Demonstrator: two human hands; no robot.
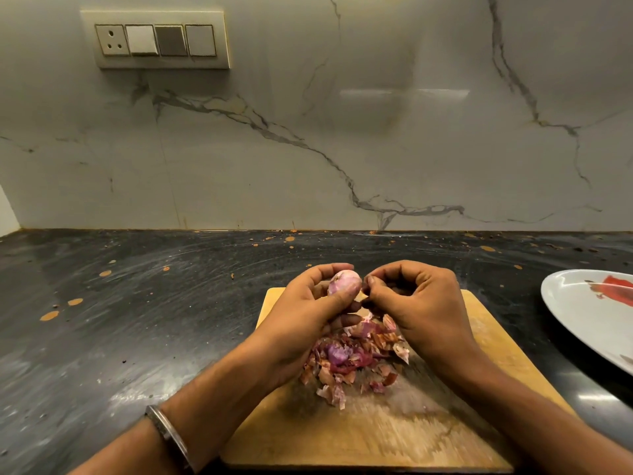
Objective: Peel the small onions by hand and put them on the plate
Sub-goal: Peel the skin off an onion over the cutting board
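Note:
My left hand (308, 313) grips a small pink onion (344, 282) between thumb and fingers, held above the far end of a wooden cutting board (394, 430). My right hand (421, 303) sits just right of the onion with curled fingers, its fingertips pinching at the onion's right side where a bit of skin seems to be. A heap of red and brown onion skins (352, 365) lies on the board beneath both hands. One purple onion (337, 353) rests in the heap. The white plate (575, 313) with a red print stands at the right edge.
The board lies on a dark speckled stone counter (137, 320) stained with orange spots. A marble-patterned wall rises behind, with a switch panel (156, 39) at the upper left. The plate runs out of view to the right.

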